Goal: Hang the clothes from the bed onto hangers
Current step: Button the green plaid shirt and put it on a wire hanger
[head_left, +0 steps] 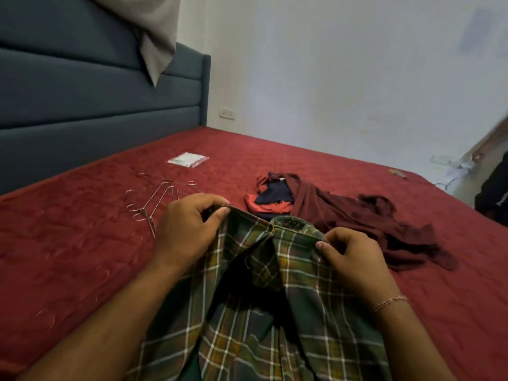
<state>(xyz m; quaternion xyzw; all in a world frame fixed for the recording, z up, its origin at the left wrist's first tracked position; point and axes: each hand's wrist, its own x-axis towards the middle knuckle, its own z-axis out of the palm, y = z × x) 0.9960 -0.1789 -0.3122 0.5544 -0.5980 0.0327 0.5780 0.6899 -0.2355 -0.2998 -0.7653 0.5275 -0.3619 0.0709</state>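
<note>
A green plaid shirt [264,306] hangs in front of me over the red bed [82,257], its collar upward. My left hand [187,232] pinches the left side of the collar. My right hand [349,257], with a thin bracelet at the wrist, pinches the right side. Several metal wire hangers [154,202] lie on the bed just beyond my left hand. A maroon garment [371,224] lies crumpled to the right, and a small pile of navy and orange clothes [272,199] sits beside it.
A small clear plastic packet [188,160] lies farther back on the bed. A dark blue padded headboard [96,92] stands at the left with a grey cloth [156,31] draped over it. A white wall with a socket [227,113] is behind.
</note>
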